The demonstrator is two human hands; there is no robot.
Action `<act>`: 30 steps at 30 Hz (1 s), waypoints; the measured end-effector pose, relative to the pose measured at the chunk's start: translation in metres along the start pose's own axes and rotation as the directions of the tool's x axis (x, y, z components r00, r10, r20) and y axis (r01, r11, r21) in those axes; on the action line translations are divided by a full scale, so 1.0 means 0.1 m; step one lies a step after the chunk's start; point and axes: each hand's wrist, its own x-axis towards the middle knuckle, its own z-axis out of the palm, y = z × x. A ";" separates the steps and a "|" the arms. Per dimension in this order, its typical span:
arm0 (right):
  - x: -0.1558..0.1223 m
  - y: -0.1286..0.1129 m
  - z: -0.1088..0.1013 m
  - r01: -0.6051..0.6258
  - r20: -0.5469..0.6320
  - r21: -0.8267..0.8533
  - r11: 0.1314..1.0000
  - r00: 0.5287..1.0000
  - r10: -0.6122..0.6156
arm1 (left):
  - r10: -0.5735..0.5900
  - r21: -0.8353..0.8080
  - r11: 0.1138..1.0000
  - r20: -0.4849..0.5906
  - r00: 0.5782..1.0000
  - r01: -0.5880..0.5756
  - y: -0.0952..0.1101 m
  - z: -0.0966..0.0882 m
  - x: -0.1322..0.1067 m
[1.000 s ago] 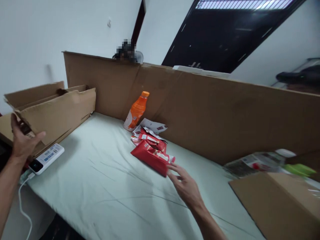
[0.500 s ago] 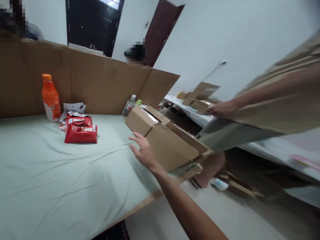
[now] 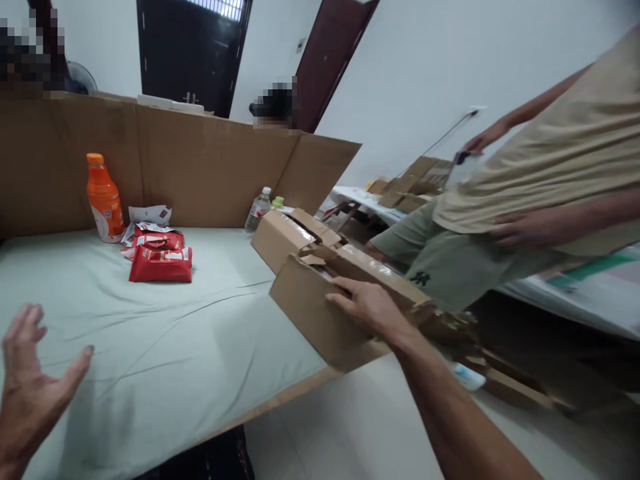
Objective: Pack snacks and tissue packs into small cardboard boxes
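My right hand (image 3: 373, 308) is at the upper edge of an open cardboard box (image 3: 313, 313) on the right side of the table. Its thumb lies against the outer wall and its fingers bend over the edge. The box's inside is mostly hidden. At the left edge of the view, my left hand (image 3: 37, 383) hovers over the cloth with fingers spread, holding nothing. Beyond it lie red packets (image 3: 161, 265) with white sachets (image 3: 150, 215) behind. An orange bottle (image 3: 105, 200) stands to their left.
A cardboard screen (image 3: 200, 167) borders the table's back. A clear bottle (image 3: 259, 210) stands behind a second carton (image 3: 283, 239). Pale green cloth (image 3: 200, 360) covers the table. A person in a beige shirt (image 3: 560, 167) stands at right, before another table with boxes (image 3: 417, 183).
My right hand has moved right from beside the box onto its edge, and the near wall now reaches farther left. My left hand has come into view. The standing person has shifted their arms.
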 end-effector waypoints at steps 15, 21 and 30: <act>-0.80 -1.95 -0.42 0.622 0.008 0.665 0.413 0.546 -0.838 | 0.096 -0.425 0.848 0.710 0.697 0.316 0.05 0.06 -0.38; -0.64 -2.57 -0.24 0.813 0.433 0.207 0.544 0.423 -0.796 | 0.059 -0.429 0.832 0.699 0.713 0.352 0.06 0.11 -0.43; -0.79 -2.78 0.00 0.847 0.588 0.148 0.510 0.339 -0.734 | 0.081 -0.458 0.832 0.658 0.748 0.313 -0.04 0.20 -0.62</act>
